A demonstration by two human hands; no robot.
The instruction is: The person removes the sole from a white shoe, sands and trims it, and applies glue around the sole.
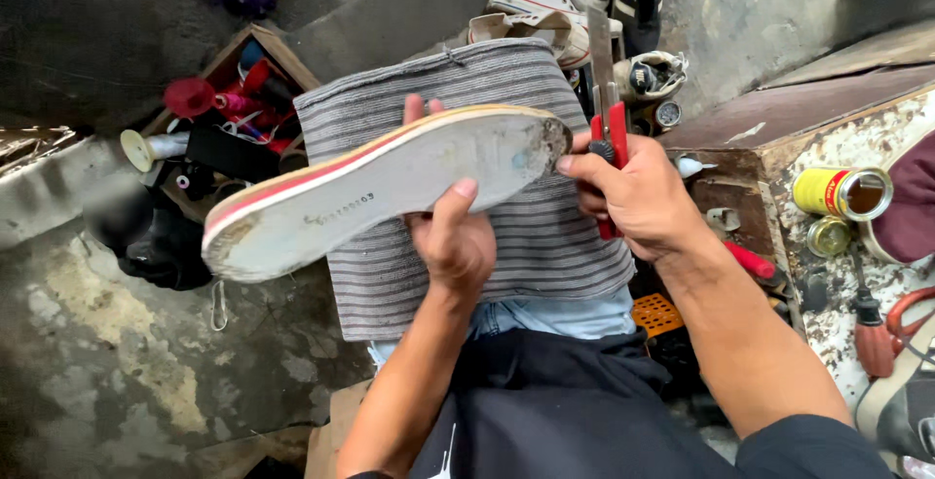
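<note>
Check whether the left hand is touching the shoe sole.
Touching. The head view shows the left hand gripping the shoe sole, thumb pressed on its face, fingers wrapped over the top edge.

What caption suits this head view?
Left hand holds a worn white shoe sole over a striped cloth; right hand grips a red-handled cutter.
</note>
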